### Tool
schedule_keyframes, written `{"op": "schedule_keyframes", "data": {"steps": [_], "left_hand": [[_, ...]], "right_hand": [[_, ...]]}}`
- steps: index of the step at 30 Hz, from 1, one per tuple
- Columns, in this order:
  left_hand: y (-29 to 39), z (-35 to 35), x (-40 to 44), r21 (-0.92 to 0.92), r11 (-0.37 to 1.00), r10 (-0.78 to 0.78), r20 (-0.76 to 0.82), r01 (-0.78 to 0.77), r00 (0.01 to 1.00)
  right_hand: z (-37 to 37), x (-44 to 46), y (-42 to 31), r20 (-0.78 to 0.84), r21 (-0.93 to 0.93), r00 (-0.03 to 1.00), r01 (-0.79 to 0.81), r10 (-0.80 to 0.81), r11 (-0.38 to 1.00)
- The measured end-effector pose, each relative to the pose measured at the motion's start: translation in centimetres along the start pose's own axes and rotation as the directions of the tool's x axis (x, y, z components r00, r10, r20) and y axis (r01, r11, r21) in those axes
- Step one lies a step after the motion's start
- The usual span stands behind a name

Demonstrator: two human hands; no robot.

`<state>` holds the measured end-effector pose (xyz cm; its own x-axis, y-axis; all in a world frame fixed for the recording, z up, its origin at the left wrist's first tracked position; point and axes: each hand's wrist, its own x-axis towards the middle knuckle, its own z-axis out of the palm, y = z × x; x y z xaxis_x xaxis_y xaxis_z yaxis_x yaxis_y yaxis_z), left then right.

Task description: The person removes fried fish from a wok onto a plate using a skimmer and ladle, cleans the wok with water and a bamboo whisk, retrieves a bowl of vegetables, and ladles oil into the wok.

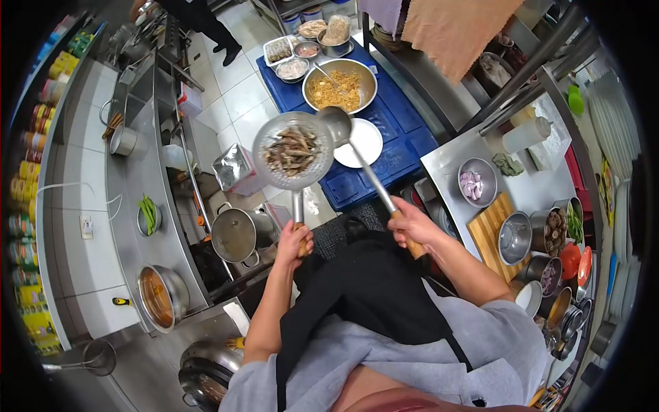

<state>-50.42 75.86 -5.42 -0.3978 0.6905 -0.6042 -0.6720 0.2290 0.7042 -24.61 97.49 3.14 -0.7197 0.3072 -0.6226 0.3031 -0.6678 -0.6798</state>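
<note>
My left hand [295, 242] is wrapped round the wooden handle of a perforated strainer ladle [259, 152]. Brown strips of food [292, 150], whose kind I cannot make out, lie in its bowl. In my right hand [414, 224] is the wooden-ended handle of a metal ladle [336, 125], its bowl touching or overlapping the strainer's right rim. Beneath the ladle, a white plate [360, 144] sits on a blue chest [405, 134]. Just beyond the plate stands a large metal bowl [371, 81] of yellowish noodle-like food with a spoon in it.
Smaller food containers [293, 70] crowd the chest's far end. To the right, a steel counter holds a bowl of chopped onion [478, 182], a cutting board [484, 223] and several bowls. A pot of liquid [234, 235] stands at left. Another person's legs [213, 31] show at the back.
</note>
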Motion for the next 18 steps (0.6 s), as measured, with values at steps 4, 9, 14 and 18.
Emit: {"op": "schedule_keyframes", "data": {"steps": [4, 9, 14, 18], "left_hand": [[-2.2, 3.3, 7.6, 0.164, 0.978, -0.13, -0.006, 0.129, 0.992], [-4.2, 5.5, 13.0, 0.244, 0.955, -0.163, -0.054, 0.171, 0.985], [-4.4, 7.0, 13.7, 0.222, 0.952, -0.194, -0.098, 0.211, 0.976], [-4.7, 6.8, 14.1, 0.291, 0.933, -0.182, -0.129, 0.213, 0.975]], "right_hand": [[-6.2, 0.8, 1.0, -0.262, -0.136, 0.964, 0.0, -0.036, 0.991], [-9.3, 2.2, 2.8, -0.453, -0.432, 0.887, -0.131, -0.089, 0.892], [-10.4, 6.3, 5.9, -0.446, -0.519, 0.895, -0.249, -0.011, 0.818], [-9.7, 7.2, 7.5, -0.389, -0.627, 0.919, -0.218, -0.058, 0.748]]}}
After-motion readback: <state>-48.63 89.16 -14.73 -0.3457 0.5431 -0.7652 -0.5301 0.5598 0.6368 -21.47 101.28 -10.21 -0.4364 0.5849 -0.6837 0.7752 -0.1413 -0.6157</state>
